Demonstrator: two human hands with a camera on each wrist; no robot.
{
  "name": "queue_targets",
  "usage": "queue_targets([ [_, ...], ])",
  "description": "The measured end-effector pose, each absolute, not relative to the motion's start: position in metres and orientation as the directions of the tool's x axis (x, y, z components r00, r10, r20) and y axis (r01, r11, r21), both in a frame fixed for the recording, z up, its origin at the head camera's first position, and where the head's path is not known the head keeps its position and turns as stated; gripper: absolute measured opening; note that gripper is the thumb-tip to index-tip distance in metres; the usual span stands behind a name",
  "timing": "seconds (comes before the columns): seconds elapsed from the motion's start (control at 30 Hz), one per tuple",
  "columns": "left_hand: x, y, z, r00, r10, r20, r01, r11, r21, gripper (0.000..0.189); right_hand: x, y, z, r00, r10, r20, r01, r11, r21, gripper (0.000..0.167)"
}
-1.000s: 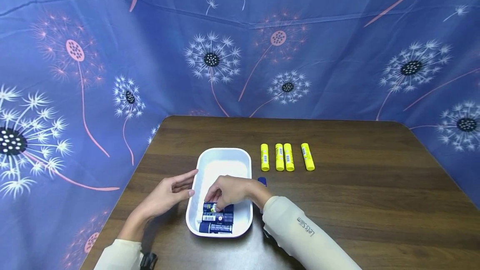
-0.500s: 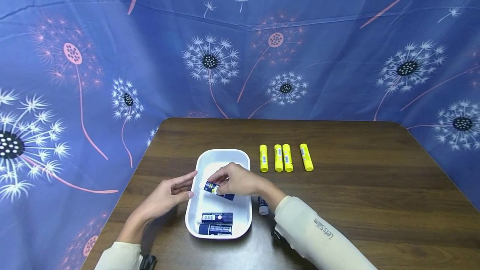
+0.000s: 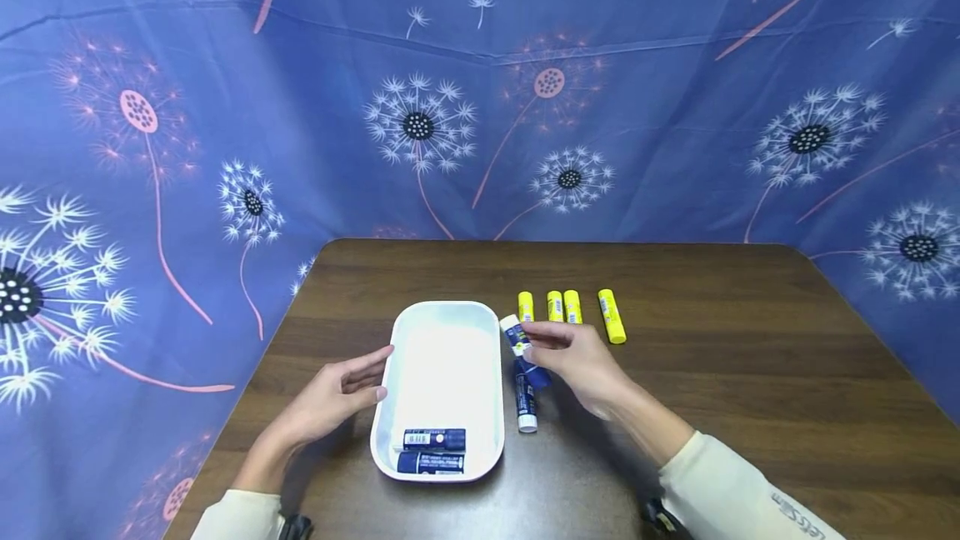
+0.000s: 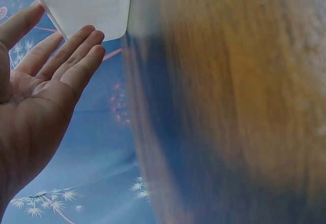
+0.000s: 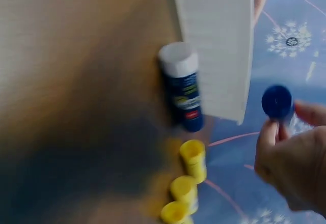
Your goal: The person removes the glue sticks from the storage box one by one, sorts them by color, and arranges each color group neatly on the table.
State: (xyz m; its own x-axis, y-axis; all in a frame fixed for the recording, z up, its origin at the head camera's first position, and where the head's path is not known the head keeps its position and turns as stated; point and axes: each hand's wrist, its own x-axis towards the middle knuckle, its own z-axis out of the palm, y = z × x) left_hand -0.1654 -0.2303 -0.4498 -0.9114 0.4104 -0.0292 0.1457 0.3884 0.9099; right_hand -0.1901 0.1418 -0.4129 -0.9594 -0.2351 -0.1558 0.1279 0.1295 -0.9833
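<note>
My left hand (image 3: pixel 341 394) rests its nearly straight fingers against the left side of a white tray (image 3: pixel 442 382). In the left wrist view those fingertips (image 4: pixel 94 35) touch the tray wall. Just right of the tray, my right hand (image 3: pixel 581 361) pinches a dark blue glue stick (image 3: pixel 518 338) with a white end, held tilted above the table. Its round blue end (image 5: pixel 277 102) faces the right wrist camera. Below it another blue glue stick (image 3: pixel 526 402) lies on the table, partly hidden. Two more blue glue sticks (image 3: pixel 433 440) lie side by side at the tray's near end.
Several yellow glue sticks (image 3: pixel 612 317) lie in a row behind the right hand, some partly covered by it. The brown wooden table (image 3: pixel 750 357) extends far to the right. A blue flowered cloth (image 3: pixel 637 90) hangs behind the table.
My right hand has lifted a blue glue stick from the tray and carried it right, over the tray's edge. The left hand has stayed at the tray's side.
</note>
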Motion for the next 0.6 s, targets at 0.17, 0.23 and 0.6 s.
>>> queue_targets([
  [0.17, -0.165, -0.231, -0.450, -0.915, 0.401, -0.039, 0.132, 0.388, 0.912, 0.062, -0.172, 0.169, -0.428, -0.980, -0.060, -0.191, 0.183, 0.130, -0.975, 0.046],
  [0.23, -0.165, -0.231, -0.450, -0.916, 0.398, -0.038, 0.132, 0.390, 0.911, 0.062, -0.166, 0.176, -0.435, -0.978, -0.002, -0.207, 0.205, 0.137, -0.969, 0.046],
  [0.6, -0.166, -0.230, -0.451, -0.916, 0.401, -0.022, 0.151, 0.395, 0.906, 0.062, -0.150, 0.183, -0.465, -0.965, 0.159, -0.210, 0.238, 0.178, -0.955, 0.044],
])
